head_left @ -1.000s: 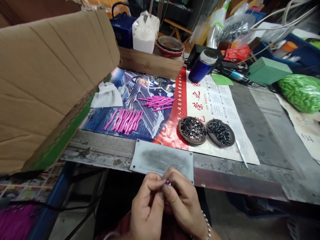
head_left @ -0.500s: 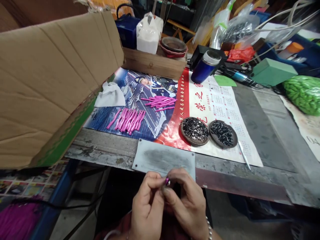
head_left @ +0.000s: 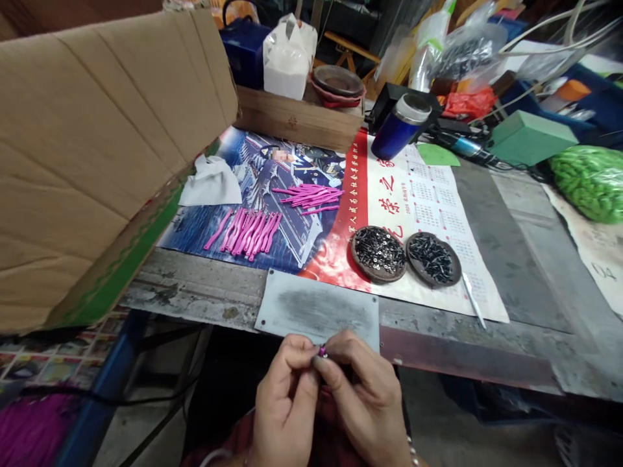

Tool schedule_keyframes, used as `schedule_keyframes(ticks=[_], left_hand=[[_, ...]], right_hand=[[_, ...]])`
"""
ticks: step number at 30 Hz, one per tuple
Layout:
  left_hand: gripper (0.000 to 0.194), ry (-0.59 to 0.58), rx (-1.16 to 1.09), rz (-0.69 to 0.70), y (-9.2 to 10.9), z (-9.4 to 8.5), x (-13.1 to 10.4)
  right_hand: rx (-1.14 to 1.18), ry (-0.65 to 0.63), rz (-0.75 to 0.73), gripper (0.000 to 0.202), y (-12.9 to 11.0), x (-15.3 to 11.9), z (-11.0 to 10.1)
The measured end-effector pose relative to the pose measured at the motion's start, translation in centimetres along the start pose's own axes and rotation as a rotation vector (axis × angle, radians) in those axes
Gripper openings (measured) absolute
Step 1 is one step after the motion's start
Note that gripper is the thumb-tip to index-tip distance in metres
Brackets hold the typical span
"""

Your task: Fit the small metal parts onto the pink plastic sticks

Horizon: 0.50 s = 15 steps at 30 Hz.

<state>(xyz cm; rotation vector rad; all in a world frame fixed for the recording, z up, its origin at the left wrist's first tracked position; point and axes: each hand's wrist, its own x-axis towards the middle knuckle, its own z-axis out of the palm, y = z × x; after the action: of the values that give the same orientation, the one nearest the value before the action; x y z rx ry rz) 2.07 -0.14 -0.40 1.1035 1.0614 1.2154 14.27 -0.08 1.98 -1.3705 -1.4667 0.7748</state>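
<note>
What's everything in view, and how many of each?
Table: one, grey, centre
Poster: one, multicoloured, on table
Strips: two bunches, pink, poster's left
Bowls of bits: two, brown, poster's right
Stick: one, white, beside bowls
Flask: one, blue, poster's rear
Cardboard: one, brown, far left
Cloth: one, pale, beside cardboard
Plate: one, grey, near edge
Wooden box: one, brown, rear
Bag: one, white, rear
Box, sack: one each, green, right
Pile: one, pink, lower left
Clutter: mixed, uncountable, rear
Piece: one, pink, held
Left hand, right hand: one each, bottom centre
</note>
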Motion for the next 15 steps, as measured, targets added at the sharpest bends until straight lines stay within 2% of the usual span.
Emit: schedule_keyframes(ticks=[7,13,15], left_hand=[[0.015,0.033,-0.005,-0.035,-0.1,0.0,0.1],[0.013,0.001,-0.063,-0.066,0.1,0.2,0.1],[0.013,0.000,-0.066,-0.086,0.1,0.3,0.1]], right_hand=[[-0.228,0.060,-0.066,0.020,-0.3,-0.5,1.3],[-0.254,0.055,-0.079,0.032,0.4,-0.4,1.6],[-0.232,0.044,-0.071,0.030,0.6,-0.4,1.5]])
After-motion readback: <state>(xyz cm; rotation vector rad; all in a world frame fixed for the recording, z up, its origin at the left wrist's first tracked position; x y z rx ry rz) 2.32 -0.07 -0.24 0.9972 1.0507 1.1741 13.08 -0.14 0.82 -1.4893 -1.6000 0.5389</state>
